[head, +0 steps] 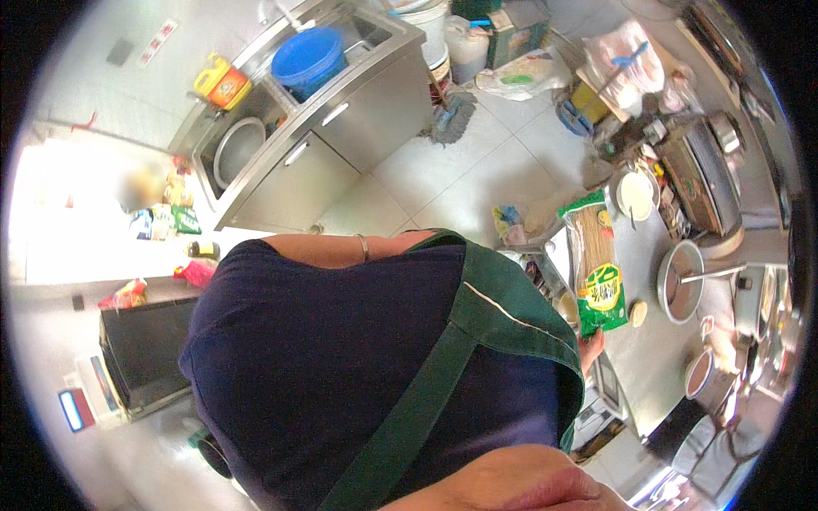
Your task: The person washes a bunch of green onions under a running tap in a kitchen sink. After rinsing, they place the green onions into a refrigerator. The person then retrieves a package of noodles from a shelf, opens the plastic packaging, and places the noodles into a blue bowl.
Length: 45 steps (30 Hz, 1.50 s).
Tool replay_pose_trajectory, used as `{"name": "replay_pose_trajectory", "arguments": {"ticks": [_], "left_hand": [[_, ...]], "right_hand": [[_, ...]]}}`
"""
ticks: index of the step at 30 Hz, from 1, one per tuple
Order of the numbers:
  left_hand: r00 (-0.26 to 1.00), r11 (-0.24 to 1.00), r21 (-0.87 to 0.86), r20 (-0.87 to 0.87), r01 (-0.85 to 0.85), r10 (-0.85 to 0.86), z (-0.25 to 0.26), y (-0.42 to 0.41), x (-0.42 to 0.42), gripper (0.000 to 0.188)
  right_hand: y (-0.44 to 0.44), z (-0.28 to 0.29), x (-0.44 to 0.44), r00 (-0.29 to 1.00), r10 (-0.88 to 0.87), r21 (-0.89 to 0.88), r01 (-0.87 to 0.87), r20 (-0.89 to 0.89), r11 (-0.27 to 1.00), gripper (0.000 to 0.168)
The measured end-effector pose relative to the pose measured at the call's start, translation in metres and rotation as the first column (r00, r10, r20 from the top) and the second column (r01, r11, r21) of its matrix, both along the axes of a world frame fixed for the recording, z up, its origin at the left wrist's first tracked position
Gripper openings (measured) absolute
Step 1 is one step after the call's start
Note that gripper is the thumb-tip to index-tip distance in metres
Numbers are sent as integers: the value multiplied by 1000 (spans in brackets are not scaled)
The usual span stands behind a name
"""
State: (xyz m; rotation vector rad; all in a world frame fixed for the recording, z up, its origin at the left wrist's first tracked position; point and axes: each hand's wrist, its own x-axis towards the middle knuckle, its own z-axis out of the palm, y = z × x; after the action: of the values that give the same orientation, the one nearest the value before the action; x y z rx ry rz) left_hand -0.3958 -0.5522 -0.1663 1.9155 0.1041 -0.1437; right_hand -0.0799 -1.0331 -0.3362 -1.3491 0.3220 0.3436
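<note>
A long clear bag of dried noodles [588, 246] with green ends and a yellow-green printed label is over the near edge of the steel table. My right hand [592, 350] grips its lower green end; only a few fingers show, and the rest is hidden by my apron. My left forearm, with a bracelet at the wrist, reaches along my body, and only a sliver of my left hand [418, 235] shows behind the apron edge. The green apron [511, 306] over my dark shirt covers much of the view. Beside the bag lies a small pale round object [637, 313].
On the steel table [639, 370] stand a bowl of pale contents [634, 195] with a spoon and a metal basin [680, 281] with a ladle. A steel sink unit [390, 102] holds a blue bucket [310, 61]. A mop [452, 115] rests on the tiled floor.
</note>
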Motion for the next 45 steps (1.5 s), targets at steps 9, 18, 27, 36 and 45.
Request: {"name": "replay_pose_trajectory", "arguments": {"ticks": [9,18,27,36,45], "left_hand": [[975,984,-15,-131,179,-180,13,11,30,36],[924,933,59,-170,356,-342,22,3,80,35],[859,785,470,101,404,-502,58,-31,144,33],[774,867,274,394,416,-495,114,-93,229,33],[258,681,578,646,449,-718,175,-136,266,40]], "right_hand": [[41,33,-21,983,-185,-151,183,2,971,16],[93,123,-50,907,-263,-206,341,330,917,25],[125,223,-64,880,-153,-201,266,450,943,20],[121,260,-91,847,-105,-210,246,521,946,13],[155,328,-134,533,358,-604,411,767,682,17]]}}
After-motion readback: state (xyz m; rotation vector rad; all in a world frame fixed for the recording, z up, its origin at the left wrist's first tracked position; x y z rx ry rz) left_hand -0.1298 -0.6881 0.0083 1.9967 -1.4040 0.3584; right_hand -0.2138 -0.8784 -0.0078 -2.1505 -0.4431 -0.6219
